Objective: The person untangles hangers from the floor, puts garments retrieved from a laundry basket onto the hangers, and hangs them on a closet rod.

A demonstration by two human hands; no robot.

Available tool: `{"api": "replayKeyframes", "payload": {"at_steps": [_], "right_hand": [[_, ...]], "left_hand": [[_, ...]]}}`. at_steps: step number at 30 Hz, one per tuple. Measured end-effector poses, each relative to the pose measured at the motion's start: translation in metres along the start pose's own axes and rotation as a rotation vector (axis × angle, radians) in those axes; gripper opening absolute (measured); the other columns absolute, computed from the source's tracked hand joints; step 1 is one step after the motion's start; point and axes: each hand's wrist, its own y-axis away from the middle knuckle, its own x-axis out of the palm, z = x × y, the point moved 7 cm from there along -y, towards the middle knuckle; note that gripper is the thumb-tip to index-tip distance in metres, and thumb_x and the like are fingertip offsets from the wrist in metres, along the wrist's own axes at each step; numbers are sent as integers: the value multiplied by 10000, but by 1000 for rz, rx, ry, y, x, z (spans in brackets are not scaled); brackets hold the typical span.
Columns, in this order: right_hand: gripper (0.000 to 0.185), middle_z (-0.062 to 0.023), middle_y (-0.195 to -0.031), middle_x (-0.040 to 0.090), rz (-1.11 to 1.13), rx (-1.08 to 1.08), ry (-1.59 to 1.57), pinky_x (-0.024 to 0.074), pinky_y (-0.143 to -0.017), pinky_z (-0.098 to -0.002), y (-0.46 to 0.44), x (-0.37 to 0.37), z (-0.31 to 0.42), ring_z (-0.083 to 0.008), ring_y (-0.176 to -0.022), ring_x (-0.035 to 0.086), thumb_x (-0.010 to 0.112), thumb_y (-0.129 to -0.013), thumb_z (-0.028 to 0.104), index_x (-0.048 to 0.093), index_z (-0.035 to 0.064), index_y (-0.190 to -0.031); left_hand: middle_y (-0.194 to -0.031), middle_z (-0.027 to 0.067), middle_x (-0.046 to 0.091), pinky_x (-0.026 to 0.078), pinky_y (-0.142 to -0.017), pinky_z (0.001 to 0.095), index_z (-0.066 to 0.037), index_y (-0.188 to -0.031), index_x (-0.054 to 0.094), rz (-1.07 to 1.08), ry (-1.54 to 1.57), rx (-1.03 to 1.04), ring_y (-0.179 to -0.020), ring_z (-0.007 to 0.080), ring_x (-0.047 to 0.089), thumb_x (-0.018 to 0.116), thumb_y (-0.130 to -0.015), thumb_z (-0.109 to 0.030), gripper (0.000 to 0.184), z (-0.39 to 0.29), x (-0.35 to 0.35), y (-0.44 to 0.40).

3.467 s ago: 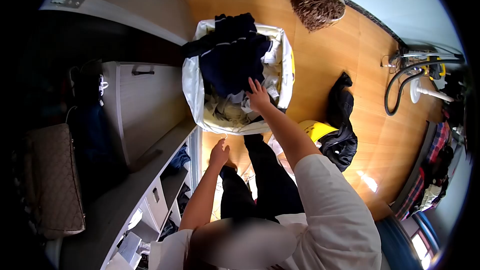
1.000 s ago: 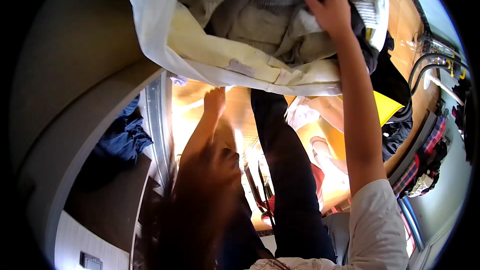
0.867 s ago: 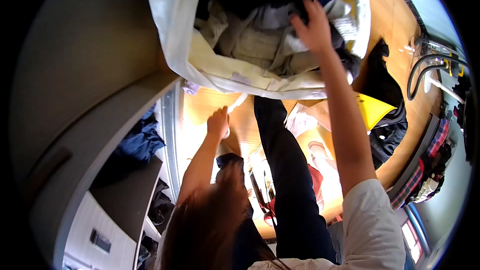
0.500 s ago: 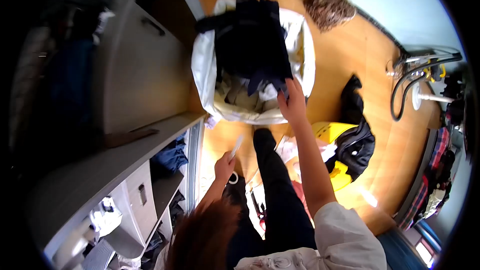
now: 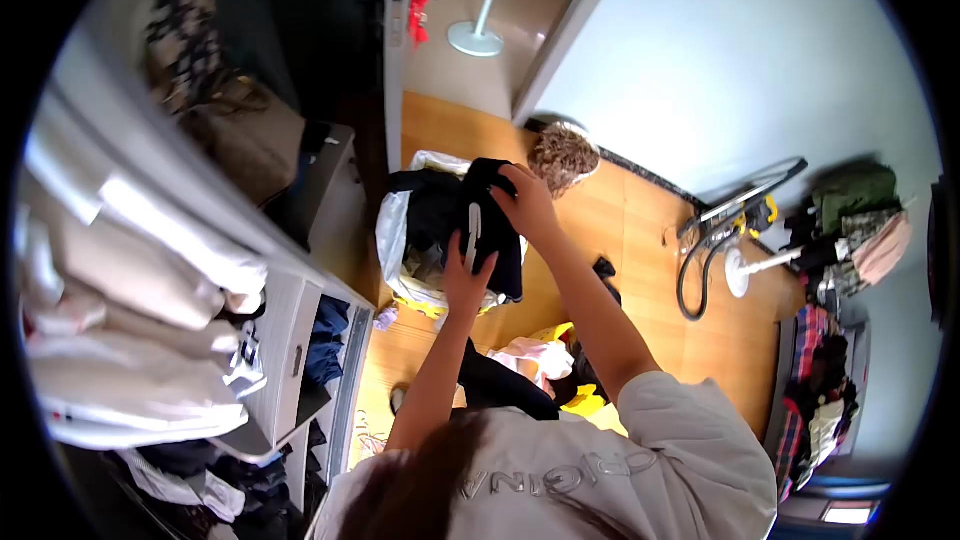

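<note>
Head view: both hands meet at a black garment above the basket

The right hand [image 5: 524, 206] has its fingers curled over the upper edge of a black garment [image 5: 495, 230], gripping it with the palm turned down. Just below and to its left, the left hand [image 5: 470, 278] has thumb and fingers parted around a slim white bar [image 5: 474, 228], which rises from between them and lies against the black cloth; how firmly it is pinched cannot be told. The garment hangs over the right part of a white basket [image 5: 394, 230] standing on the wooden floor [image 5: 650, 250], with more dark cloth [image 5: 430, 205] heaped inside.

Around the basket, a lilac scrap [image 5: 386, 318] lies just beside its lower left corner, and a brown shaggy object [image 5: 562, 155] sits near its upper right. A pink cloth [image 5: 535, 358] lies on the floor near the person's dark trouser leg [image 5: 500, 385], with yellow pieces next to it.

Farther left, pale clothes [image 5: 150, 370] fill a wardrobe, and dark blue cloth [image 5: 327, 340] rests on a shelf beside a drawer [image 5: 290, 355]. Well to the right are a black hose [image 5: 690, 285], a heap of garments [image 5: 865, 205] and plaid cloth [image 5: 808, 345]. Beyond the doorway stands a pale round base [image 5: 475, 38] with an upright pole.
</note>
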Motion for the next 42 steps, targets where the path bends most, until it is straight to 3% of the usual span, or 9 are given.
{"api": "replayKeyframes", "payload": {"at_steps": [3,8,12,17,21,23,32,40,42], "right_hand": [[305,-208,-903,538,68,-19,-19,428,-709,-371,7,-11,28,-373,-830,518,578,-677,60,503,-21,-961],[346,-189,-901,541,135,0,-63,427,-674,-360,26,-14,60,-347,-790,524,554,-651,66,494,-3,-985],[324,-142,-747,536,162,-152,-195,409,-551,-321,30,-3,76,-241,-575,488,558,-622,75,516,38,-941],[206,-129,-647,497,316,-34,-215,400,-537,-327,31,9,86,-243,-552,489,539,-623,33,499,57,-823],[241,-137,-789,486,283,-221,-322,404,-605,-337,36,27,94,-315,-682,483,520,-598,-24,418,52,-803],[312,-159,-975,449,192,-384,-357,417,-729,-356,39,27,113,-362,-895,475,511,-595,-39,385,52,-865],[694,-147,-1140,439,642,-331,-448,435,-731,-329,54,95,170,-269,-907,525,573,-665,41,217,45,-1260],[682,-231,-1152,385,525,-683,-705,386,-827,-373,118,106,254,-339,-1011,446,626,-663,92,255,-30,-1221],[682,-243,-1155,375,257,-787,-731,373,-844,-398,123,85,274,-362,-1024,430,623,-664,87,248,-40,-1219]], "left_hand": [[-914,167,514,457,-628,383,-95,-1150,440,-37,-173,86,-793,338,537,669,-647,-329,600,-40,-33,-6],[-886,71,480,461,-592,359,-115,-1062,521,10,-351,157,-750,269,537,626,-638,-173,441,-64,-86,-5],[-806,112,554,441,-669,377,-66,-914,571,11,-356,166,-792,298,533,561,-663,-102,254,-75,-136,-5],[-752,146,566,428,-635,409,-84,-852,569,40,-516,84,-743,332,534,530,-702,-124,160,-93,-194,-19],[-706,161,561,426,-582,425,-67,-802,543,121,-600,120,-678,354,533,534,-704,-134,119,-148,-217,-30],[-705,161,562,428,-579,423,-69,-805,545,152,-650,112,-672,354,534,529,-711,-145,122,-164,-228,-27],[-690,168,555,419,-584,398,-59,-867,578,-7,-782,10,-666,340,533,547,-713,-129,172,-183,-294,9],[-571,147,495,392,-507,380,-49,-811,576,-360,-819,-54,-566,335,511,559,-656,-62,156,-204,-335,62],[-568,143,501,398,-509,384,-55,-771,574,-345,-928,-132,-575,333,518,536,-649,-59,128,-202,-344,73]]}}
